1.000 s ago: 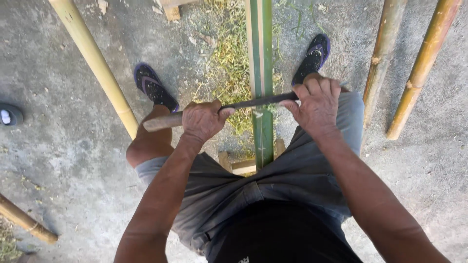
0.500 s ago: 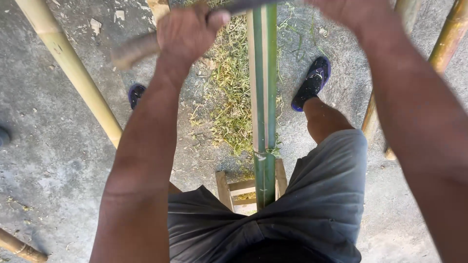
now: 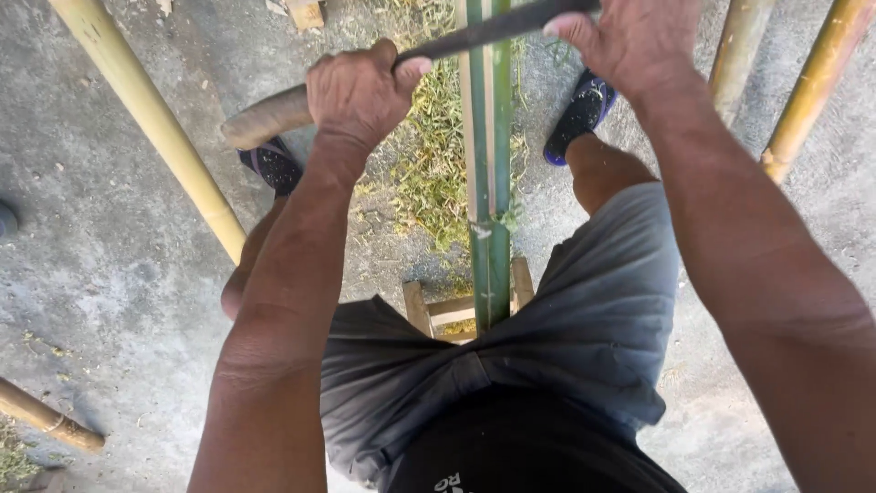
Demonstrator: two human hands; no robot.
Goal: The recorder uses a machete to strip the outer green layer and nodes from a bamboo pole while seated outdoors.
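A green bamboo pole [image 3: 488, 183] runs away from me between my knees, its near end resting on a small wooden stool [image 3: 438, 310]. A long dark blade [image 3: 484, 32] with a round wooden handle [image 3: 265, 117] lies crosswise over the pole. My left hand [image 3: 360, 91] is closed around the handle end. My right hand [image 3: 630, 41] grips the blade's far end, right of the pole. Pale scraped strips show along the pole's top.
Yellow bamboo poles lie on the concrete: one at the left [image 3: 151, 119], two at the right [image 3: 812, 82], a stub at lower left [image 3: 46, 415]. Green shavings [image 3: 429, 173] are heaped beside the pole. My feet in dark sandals [image 3: 579, 114] flank it.
Both hands pushed the blade far forward along the pole, then drew it back a little toward me; my view tilted with the stroke.
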